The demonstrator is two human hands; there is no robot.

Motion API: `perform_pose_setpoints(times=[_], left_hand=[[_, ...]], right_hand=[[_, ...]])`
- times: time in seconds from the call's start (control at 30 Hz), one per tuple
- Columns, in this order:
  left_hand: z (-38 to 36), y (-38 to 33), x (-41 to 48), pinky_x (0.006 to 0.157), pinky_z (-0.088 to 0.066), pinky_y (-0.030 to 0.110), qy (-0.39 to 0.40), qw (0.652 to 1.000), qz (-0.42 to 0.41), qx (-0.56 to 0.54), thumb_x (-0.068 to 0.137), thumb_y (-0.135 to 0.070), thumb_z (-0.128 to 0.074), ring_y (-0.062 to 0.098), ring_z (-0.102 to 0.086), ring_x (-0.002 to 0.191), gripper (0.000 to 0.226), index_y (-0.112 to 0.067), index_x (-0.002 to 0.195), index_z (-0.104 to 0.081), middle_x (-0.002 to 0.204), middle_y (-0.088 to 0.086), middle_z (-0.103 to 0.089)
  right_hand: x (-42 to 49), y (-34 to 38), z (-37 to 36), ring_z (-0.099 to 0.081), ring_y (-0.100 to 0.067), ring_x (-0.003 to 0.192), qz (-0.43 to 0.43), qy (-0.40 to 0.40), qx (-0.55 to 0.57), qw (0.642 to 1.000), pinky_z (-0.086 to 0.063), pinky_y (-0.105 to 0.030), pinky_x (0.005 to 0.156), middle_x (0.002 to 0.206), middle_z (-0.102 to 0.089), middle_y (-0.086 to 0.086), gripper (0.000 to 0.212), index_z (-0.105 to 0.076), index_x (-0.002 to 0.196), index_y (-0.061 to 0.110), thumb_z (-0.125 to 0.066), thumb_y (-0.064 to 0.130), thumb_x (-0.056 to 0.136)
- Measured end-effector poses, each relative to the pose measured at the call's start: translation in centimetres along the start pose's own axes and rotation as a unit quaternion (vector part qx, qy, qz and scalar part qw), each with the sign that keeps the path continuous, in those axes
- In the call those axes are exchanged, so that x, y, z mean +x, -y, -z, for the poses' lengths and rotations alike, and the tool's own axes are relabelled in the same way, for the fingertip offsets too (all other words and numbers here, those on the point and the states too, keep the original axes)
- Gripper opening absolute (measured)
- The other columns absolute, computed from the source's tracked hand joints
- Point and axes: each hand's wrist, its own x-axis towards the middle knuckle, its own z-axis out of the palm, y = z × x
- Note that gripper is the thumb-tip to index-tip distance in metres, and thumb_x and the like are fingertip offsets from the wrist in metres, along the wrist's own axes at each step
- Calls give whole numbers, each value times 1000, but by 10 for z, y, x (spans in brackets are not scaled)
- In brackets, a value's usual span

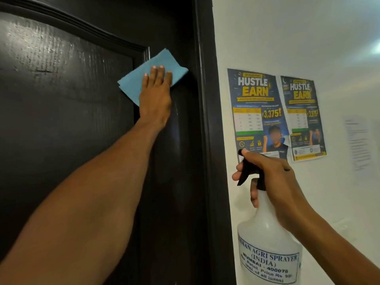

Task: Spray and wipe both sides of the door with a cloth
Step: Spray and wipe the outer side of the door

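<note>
Cloth (pixel 135 83) lies flat on door (pixel 82 140), pressed by straight fingers of left hand (pixel 155 97) for full wiping contact. Right hand (pixel 275 182) grips sprayer (pixel 267 243), held clear, ready for 1 respray.

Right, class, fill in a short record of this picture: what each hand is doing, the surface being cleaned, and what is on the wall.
left hand: flat, fingers straight, presses the blue cloth against the door
right hand: grips the spray bottle at its neck
door: dark, glossy, panelled
wall: white, two posters to the right of the door frame
</note>
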Motion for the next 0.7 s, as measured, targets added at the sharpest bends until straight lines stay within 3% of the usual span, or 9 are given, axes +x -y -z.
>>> perform_pose_setpoints(times=[0.1,0.37,0.47,0.57,0.7], left_hand=[[-9,4,-8,123,-2,44,9,998,-46,49,93,1,-44,30,-8,151,65,-9,154,-23,162,16,-17],[-5,-14,-99,122,-8,44,77,988,-126,46,93,-3,-40,32,-20,148,58,-6,150,-34,158,15,-29],[3,-33,-155,122,3,41,156,977,-125,73,91,-10,-27,26,-5,151,65,-11,156,-19,163,10,-13],[12,-39,-209,120,11,41,211,963,-137,99,95,-13,-37,24,5,151,68,-14,157,-8,164,9,-3],[31,-11,-248,121,7,42,282,915,-254,139,94,-15,-31,26,2,151,66,-14,157,-9,164,10,-4]], right_hand=[[7,-11,6,-52,-22,41,3,11,-4,1000,-47,-26,39,83,-77,-15,46,-72,92,-2,-55,41,100],[6,-19,-28,-48,-19,39,-31,32,79,996,-42,-28,43,82,-77,-16,40,-73,85,4,-64,42,93],[-1,-19,-42,-48,-17,40,-45,55,103,992,-41,-25,42,82,-77,-15,39,-73,84,7,-64,44,93],[-9,-21,-52,-49,-18,42,-51,76,105,990,-41,-26,45,85,-77,-17,40,-74,86,9,-63,46,93],[-18,-18,-59,-50,-19,41,-51,88,103,990,-43,-27,45,86,-77,-19,43,-75,88,6,-62,47,94]])
